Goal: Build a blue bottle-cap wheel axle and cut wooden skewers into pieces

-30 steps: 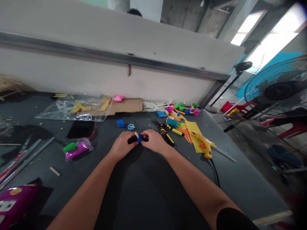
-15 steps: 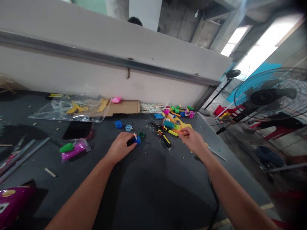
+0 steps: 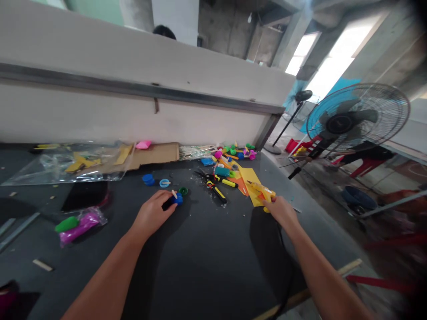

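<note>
My left hand (image 3: 154,212) rests on the dark table, its fingers closed on a small blue cap (image 3: 178,198) with a short wooden stick standing on it. A green cap (image 3: 183,190) lies just behind. My right hand (image 3: 283,210) grips a yellow glue gun (image 3: 262,190), whose nozzle points left over a yellow sheet (image 3: 247,174). Between the hands are pliers (image 3: 216,192) with black and yellow handles. Farther back stand a blue cap stack (image 3: 148,179) and a light blue ring-shaped cap (image 3: 164,183) with a stick in it.
Colourful small pieces (image 3: 230,151) and sticks (image 3: 196,151) lie along the back. At left are a clear plastic bag (image 3: 103,171), a dark phone-like slab (image 3: 85,196) and wrapped green and magenta clay (image 3: 82,226). A fan (image 3: 340,124) stands beyond the right edge.
My right hand has moved away from the orange pieces and taken hold of the yellow glue gun. The view has turned right; my left hand still holds the blue cap.
</note>
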Tool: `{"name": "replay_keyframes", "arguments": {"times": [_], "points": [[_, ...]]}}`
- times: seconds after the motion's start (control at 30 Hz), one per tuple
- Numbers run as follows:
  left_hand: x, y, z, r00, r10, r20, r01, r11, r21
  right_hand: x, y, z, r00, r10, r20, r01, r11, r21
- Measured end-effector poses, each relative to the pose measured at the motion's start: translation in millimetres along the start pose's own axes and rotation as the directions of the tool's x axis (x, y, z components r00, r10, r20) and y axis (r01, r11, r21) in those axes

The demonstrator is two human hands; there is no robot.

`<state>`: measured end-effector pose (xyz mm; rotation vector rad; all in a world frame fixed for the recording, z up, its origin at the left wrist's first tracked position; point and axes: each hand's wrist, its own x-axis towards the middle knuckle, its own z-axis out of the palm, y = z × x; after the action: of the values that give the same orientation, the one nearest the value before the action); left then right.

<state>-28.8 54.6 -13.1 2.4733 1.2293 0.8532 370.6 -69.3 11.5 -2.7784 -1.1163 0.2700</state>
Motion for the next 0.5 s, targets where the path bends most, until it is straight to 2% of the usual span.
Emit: {"name": "replay_keyframes", "arguments": {"times": [0.1,0.17,0.2,0.23,0.3,0.4,0.47,0.5], "points": [[-2,0,0.4,0.999,-0.044,0.005,0.044,0.998,-0.047,13,7,2,0.999,-0.016,0.043,0.012,0.997,0.081],[-3,0,1.5,0.988,-0.152,0.008,0.153,0.983,-0.104,13,11,4,0.998,0.036,0.043,-0.045,0.969,0.242],[-3,0,1.8,0.980,-0.198,0.011,0.198,0.971,-0.131,11,12,5,0.996,0.070,0.050,-0.083,0.928,0.363],[-3,0,1.7,0.973,-0.230,0.015,0.229,0.962,-0.148,6,11,5,0.993,0.094,0.072,-0.117,0.861,0.496],[-3,2,0.3,0.972,-0.232,0.028,0.234,0.963,-0.134,-7,6,3,0.985,0.060,0.162,-0.161,0.657,0.736],[-2,5,-3.6,0.984,-0.172,0.046,0.174,0.984,-0.038,-33,-16,-9,0.937,-0.181,0.299,-0.223,0.349,0.910],[-1,7,-5.0,0.987,-0.151,0.048,0.150,0.989,0.010,-50,-39,-18,0.869,-0.364,0.336,-0.276,0.207,0.939],[-1,7,-4.9,0.988,-0.149,0.045,0.148,0.989,0.019,-57,-53,-21,0.833,-0.431,0.346,-0.303,0.166,0.938]]}}
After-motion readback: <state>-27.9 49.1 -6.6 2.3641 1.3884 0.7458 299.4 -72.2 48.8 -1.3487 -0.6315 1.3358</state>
